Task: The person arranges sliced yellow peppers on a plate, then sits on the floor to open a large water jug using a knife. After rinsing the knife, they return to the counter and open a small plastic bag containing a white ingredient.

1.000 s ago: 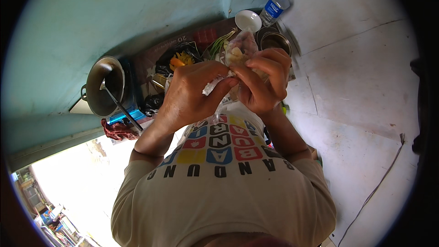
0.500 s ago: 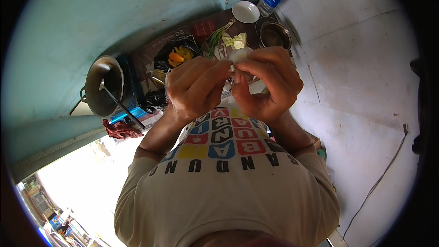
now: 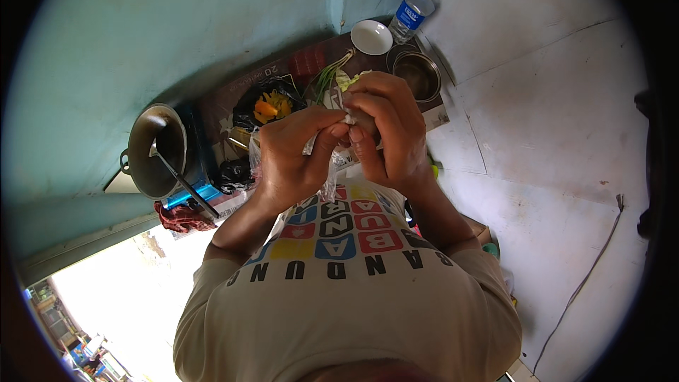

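My left hand (image 3: 297, 148) and my right hand (image 3: 389, 131) meet in front of my chest, both closed in a pinch. Between the fingertips is the whitish, bunched part of a clear plastic bag (image 3: 329, 182), whose crinkled film hangs below my left fingers. The bag's contents, if any, are hidden by the hands. Just beyond the hands lie green onions (image 3: 331, 74) and pale green cabbage leaves (image 3: 345, 80), the leaves partly covered by my right hand. Left of these, an open black plastic bag (image 3: 244, 110) holds yellow-orange cut pieces (image 3: 272, 106).
At the left a wok (image 3: 138, 163) with a long-handled utensil (image 3: 185, 185) sits on a blue stove (image 3: 205, 194), a reddish cloth (image 3: 182, 216) beside it. Far right stand a white bowl (image 3: 371, 37), a water bottle (image 3: 411, 15) and a metal pot (image 3: 417, 76) near the wall.
Both hands have come closer together and slightly lower, the right one moving left. Clear film now hangs visibly under the left fingers. The whole view has shifted a little.
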